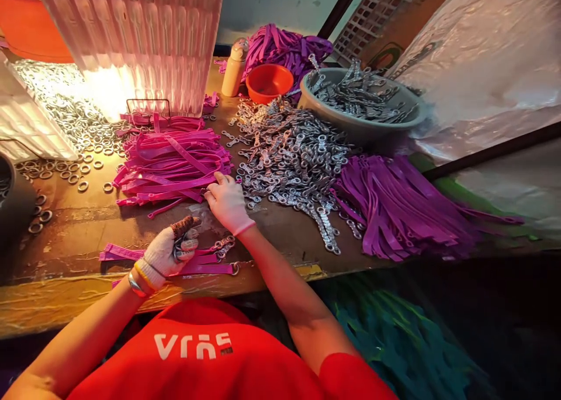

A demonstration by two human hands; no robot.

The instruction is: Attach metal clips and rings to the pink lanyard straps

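A pile of pink straps [170, 160] lies on the workbench in front of me. At its right edge is my right hand [228, 204], in a thin pale glove, its fingers apart and touching the strap ends. Closer to me, my left hand [169, 251] wears a white knit glove with a dark wrap on one finger. Its fingers are curled round something small and grey that I cannot make out. Beneath it lie a few pink straps [210, 269] with metal rings and links [225, 247] at their right ends.
A heap of metal links [293, 154] is right of the straps, beside purple straps [407, 207]. Behind stand a grey basin [363, 122] of links, a red bowl [269, 84] and a bottle [234, 72]. Loose metal rings [83, 169] spread left, by an upright ribbed panel [144, 43].
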